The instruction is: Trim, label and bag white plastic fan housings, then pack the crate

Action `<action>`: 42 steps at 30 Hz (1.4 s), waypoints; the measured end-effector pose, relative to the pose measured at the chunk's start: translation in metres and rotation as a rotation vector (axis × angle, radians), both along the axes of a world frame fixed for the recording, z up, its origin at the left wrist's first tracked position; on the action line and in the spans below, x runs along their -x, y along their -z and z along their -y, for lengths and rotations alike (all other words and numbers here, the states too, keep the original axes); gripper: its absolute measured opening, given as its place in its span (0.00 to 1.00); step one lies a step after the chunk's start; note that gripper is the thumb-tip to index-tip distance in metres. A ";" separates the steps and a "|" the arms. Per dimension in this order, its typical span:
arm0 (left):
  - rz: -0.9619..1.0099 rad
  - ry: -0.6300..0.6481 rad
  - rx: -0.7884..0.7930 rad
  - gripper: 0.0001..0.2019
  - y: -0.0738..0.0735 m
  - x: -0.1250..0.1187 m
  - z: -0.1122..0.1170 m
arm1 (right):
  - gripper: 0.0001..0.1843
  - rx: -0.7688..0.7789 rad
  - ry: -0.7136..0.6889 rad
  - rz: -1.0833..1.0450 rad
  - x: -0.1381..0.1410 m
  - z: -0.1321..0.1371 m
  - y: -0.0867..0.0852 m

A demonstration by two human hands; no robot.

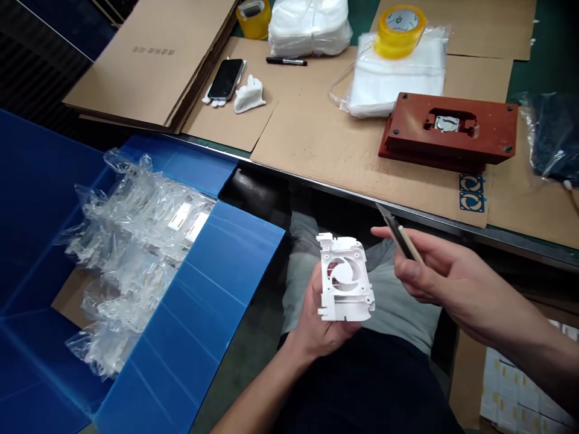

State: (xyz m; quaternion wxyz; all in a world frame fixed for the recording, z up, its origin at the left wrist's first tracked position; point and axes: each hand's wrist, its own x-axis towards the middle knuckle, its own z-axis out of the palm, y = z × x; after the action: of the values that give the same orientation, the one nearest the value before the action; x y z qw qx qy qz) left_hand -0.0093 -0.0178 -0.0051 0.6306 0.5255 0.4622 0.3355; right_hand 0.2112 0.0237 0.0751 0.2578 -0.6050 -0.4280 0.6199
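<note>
Just off the near edge of the bench, our left hand is holding one white plastic frame, fingers wrapping its underside; our right hand is pinching one slim pointed tool. Toward that edge, one red fixture and two blue fan-patterned pieces are lying; two yellow tape rolls are resting farther back.

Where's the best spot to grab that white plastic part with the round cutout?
Hold the white part probably by its lower end, coming from below and behind, as the left hand does: that leaves the face with the round cutout uncovered.
</note>
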 end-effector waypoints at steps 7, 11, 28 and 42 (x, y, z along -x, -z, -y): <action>-0.027 0.033 -0.263 0.39 0.001 -0.006 0.006 | 0.30 0.039 -0.028 -0.204 0.022 -0.002 0.003; -0.042 0.027 -0.392 0.37 -0.001 -0.007 0.004 | 0.28 0.068 -0.024 -0.276 0.019 0.000 0.004; -0.064 -0.049 -0.311 0.38 -0.003 -0.006 0.007 | 0.23 0.230 -0.015 -0.442 0.012 0.005 0.013; -0.068 -0.045 -0.346 0.39 -0.001 -0.007 0.006 | 0.22 0.249 0.016 -0.468 0.015 0.002 0.015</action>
State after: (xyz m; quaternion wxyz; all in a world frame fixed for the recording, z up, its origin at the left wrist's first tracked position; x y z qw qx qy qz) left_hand -0.0022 -0.0240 -0.0044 0.5072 0.6267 0.4304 0.4059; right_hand 0.1964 0.0217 0.0599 0.2784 -0.4758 -0.2725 0.7886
